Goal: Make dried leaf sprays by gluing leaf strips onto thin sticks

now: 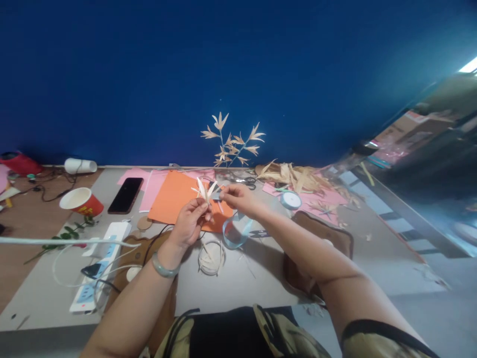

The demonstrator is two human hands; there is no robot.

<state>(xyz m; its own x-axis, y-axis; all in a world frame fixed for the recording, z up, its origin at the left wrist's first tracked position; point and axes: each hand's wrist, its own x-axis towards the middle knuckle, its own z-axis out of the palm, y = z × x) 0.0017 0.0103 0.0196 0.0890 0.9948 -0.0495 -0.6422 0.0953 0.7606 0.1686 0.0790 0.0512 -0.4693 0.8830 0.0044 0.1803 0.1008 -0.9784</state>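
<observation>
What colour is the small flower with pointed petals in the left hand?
The small flower is pale cream, clearest in the head view.

One handheld flower [204,192]; two cups [86,203]; one phone [125,195]; one power strip [100,268]; one bracelet [164,269].

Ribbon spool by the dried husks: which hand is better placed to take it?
Probably the right hand: it is nearer the ribbon spool, while the left hand grips the pale flower. The right's pinch may need releasing first.

Black phone [125,195] near a red paper cup [88,206], white power strip [106,254], white cup [81,166] on its side
</observation>
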